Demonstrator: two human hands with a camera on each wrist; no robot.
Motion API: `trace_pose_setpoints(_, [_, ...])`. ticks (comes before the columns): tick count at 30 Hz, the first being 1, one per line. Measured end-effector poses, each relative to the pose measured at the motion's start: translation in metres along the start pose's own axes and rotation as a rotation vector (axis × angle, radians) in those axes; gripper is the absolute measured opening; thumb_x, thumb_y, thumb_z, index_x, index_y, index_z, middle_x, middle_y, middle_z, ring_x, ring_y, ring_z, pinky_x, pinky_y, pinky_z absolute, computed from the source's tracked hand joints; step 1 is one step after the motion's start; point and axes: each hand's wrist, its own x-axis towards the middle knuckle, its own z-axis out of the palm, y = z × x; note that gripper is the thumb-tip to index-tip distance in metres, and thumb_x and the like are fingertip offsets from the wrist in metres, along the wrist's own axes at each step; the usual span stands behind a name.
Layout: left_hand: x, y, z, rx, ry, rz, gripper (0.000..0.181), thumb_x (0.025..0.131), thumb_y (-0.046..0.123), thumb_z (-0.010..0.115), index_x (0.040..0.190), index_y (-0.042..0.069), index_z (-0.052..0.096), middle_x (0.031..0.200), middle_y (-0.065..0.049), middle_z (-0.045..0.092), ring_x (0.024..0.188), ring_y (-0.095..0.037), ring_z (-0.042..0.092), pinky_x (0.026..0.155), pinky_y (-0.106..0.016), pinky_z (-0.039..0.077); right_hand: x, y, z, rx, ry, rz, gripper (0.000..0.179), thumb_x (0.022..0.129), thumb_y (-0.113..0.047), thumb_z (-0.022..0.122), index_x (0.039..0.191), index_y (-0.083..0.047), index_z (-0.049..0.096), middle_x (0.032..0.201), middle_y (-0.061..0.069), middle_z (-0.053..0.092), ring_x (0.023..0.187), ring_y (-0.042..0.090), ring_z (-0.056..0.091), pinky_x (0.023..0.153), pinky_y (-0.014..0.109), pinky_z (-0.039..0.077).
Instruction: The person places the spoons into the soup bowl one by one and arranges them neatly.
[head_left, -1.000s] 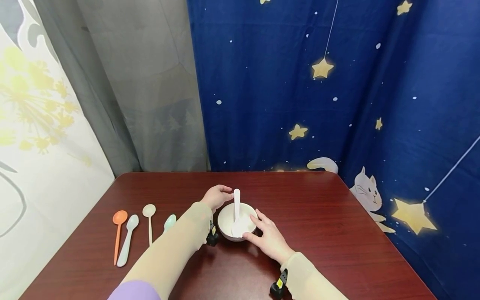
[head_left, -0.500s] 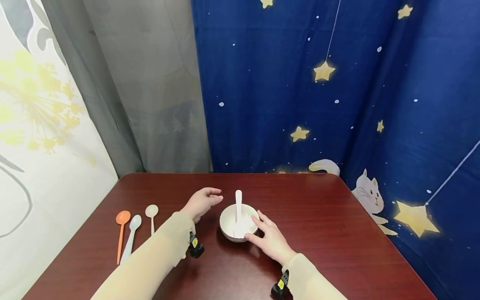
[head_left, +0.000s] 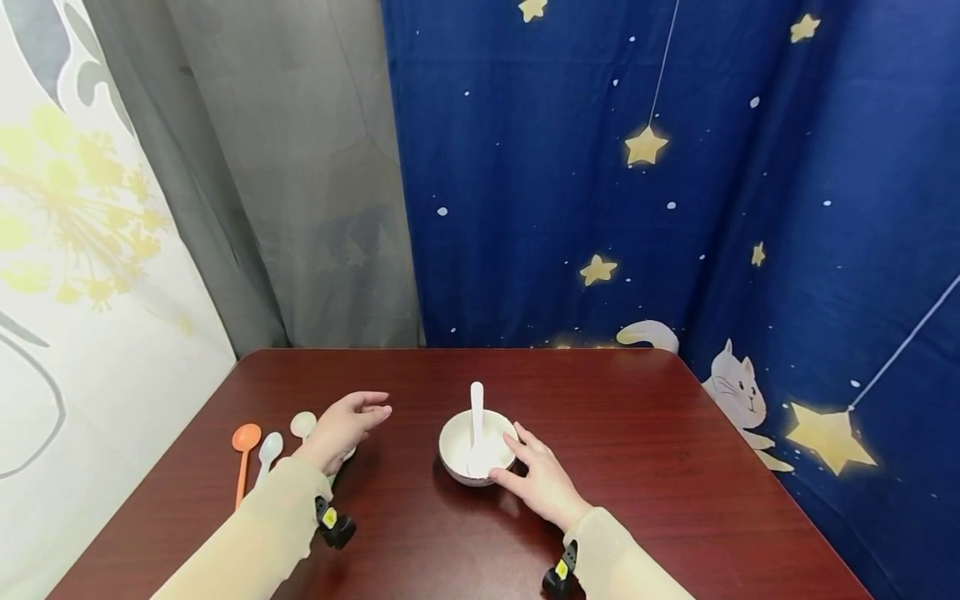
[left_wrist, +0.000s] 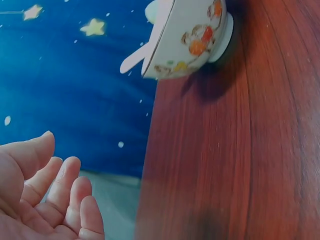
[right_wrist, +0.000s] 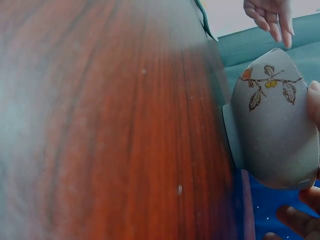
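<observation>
On the reddish-brown counter (head_left: 637, 433), streaked with wood grain and slightly glossy, sits a round bowl (head_left: 453, 447) near the middle, pale and smooth inside, its outer wall painted with orange fruit and leaves above a small foot ring. A white spoon (head_left: 477, 417) stands in it, its smooth handle leaning past the far rim. The right hand (head_left: 546, 483) holds the bowl's right side, thumb and fingers spread apart and curved against the wall. The left hand (head_left: 341, 433) hangs well apart from the bowl, its fingers relaxed and gently bent, thumb standing away. Near it lie an orange spoon (head_left: 246, 437) with a round head, a pale blue spoon (head_left: 271, 448) with an oval head, and a round-headed cream spoon (head_left: 303, 424), the latter two partly hidden by the hand and sleeve.
</observation>
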Motion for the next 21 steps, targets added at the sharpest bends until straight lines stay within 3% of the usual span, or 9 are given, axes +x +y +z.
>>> trace_pose_setpoints(9, [-0.02, -0.017, -0.024, 0.022, 0.031, -0.042, 0.054, 0.097, 0.031, 0.058, 0.141, 0.004, 0.043, 0.13, -0.019, 0.053, 0.122, -0.034, 0.048, 0.096, -0.05, 0.042, 0.0, -0.001, 0.0, -0.01, -0.01, 0.007, 0.073, 0.085, -0.053, 0.067, 0.139, -0.006, 0.051, 0.151, 0.016, 0.035, 0.134, 0.042, 0.034, 0.106, 0.054, 0.033])
trace_pose_setpoints(17, [-0.037, -0.031, -0.035, 0.139, 0.1, -0.02, 0.05, 0.097, 0.027, 0.058, 0.137, -0.001, 0.046, 0.12, -0.02, 0.059, 0.117, -0.035, 0.053, 0.098, -0.05, 0.043, 0.001, -0.001, 0.001, -0.007, -0.004, 0.005, 0.074, 0.085, -0.053, 0.067, 0.139, -0.005, 0.051, 0.15, 0.017, 0.035, 0.134, 0.042, 0.034, 0.106, 0.054, 0.033])
trace_pose_setpoints(21, [-0.043, -0.04, -0.039, 0.149, 0.139, -0.021, 0.051, 0.096, 0.026, 0.06, 0.136, -0.003, 0.046, 0.116, -0.02, 0.061, 0.114, -0.034, 0.054, 0.096, -0.047, 0.043, 0.001, -0.001, 0.001, -0.01, 0.002, 0.002, 0.074, 0.085, -0.053, 0.067, 0.139, -0.005, 0.051, 0.15, 0.017, 0.036, 0.134, 0.042, 0.035, 0.106, 0.054, 0.033])
